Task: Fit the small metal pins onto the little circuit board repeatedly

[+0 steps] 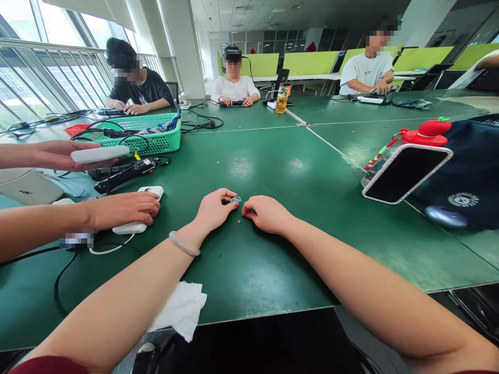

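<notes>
My left hand [213, 209], with a pale bangle [184, 244] on its wrist, pinches a small flat piece with a black-and-silver pattern [235, 199] between thumb and fingertips. Just to the right of it, my right hand [267, 213] is closed with its fingers curled in; whatever its fingertips hold, if anything, is hidden. A small gap separates the two hands, low over the green table [296, 270]. Below the gap lies a tiny brownish bit [239, 221].
At the left, a co-worker's hand [125, 210] rests on a white power strip [129, 227]; another hand holds a white slab [100, 154]. Behind stands a green basket [167, 140] of cables. A white tissue [183, 309] lies at the front edge; a phone [407, 174] leans at right.
</notes>
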A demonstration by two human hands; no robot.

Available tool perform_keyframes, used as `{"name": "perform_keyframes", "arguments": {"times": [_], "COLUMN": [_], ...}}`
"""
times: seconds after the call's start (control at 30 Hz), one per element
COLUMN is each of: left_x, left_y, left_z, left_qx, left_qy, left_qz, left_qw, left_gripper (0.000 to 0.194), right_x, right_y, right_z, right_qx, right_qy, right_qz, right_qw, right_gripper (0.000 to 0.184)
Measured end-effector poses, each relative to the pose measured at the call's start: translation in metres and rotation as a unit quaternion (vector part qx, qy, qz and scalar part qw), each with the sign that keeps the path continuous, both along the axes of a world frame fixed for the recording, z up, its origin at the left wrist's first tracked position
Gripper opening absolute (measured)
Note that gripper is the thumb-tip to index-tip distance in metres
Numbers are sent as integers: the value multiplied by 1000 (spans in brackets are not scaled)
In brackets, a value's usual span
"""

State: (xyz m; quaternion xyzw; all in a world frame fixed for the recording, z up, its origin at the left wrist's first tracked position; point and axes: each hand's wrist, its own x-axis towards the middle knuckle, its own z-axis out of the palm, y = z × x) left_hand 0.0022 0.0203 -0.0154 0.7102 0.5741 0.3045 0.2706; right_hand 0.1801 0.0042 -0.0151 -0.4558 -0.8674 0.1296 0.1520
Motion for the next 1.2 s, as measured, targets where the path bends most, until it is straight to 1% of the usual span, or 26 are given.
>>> {"name": "perform_keyframes", "arguments": {"times": [0.1,0.27,0.4,0.63,0.73,0.83,0.93,1.03,1.2], "left_x": [1,1,0,0,-1,-2,-2,-1,1], "left_y": [-1,-1,-1,0,1,2,2,0,-2], "left_z": [0,1,1,-1,-2,-3,-2,-1,3], "left_qx": [0,-2,2,-2,3,5,3,0,-6], "left_qy": [1,-10,-9,-10,4,19,26,30,31], "left_qz": [1,-6,-10,-9,-15,-22,-23,-25,-36], "left_qw": [1000,1000,1000,1000,1000,1000,999,999,999], "left_gripper": [22,20,20,20,21,22,23,25,25], "right_x": [0,0,0,0,-1,-1,-1,2,6], "right_y": [-1,-2,-3,-3,-3,-3,-2,-2,-2], "right_z": [1,4,5,7,7,5,5,7,11], "right_qx": [-2,10,24,27,25,27,20,0,-19], "right_qy": [-8,-34,-50,-52,-50,-45,-20,37,129], "right_qz": [-4,-15,-9,-6,-8,-9,-24,-53,-90], "right_qw": [1000,999,998,998,998,999,999,998,987], "right_gripper": [17,14,15,14,12,14,13,11,9]}}
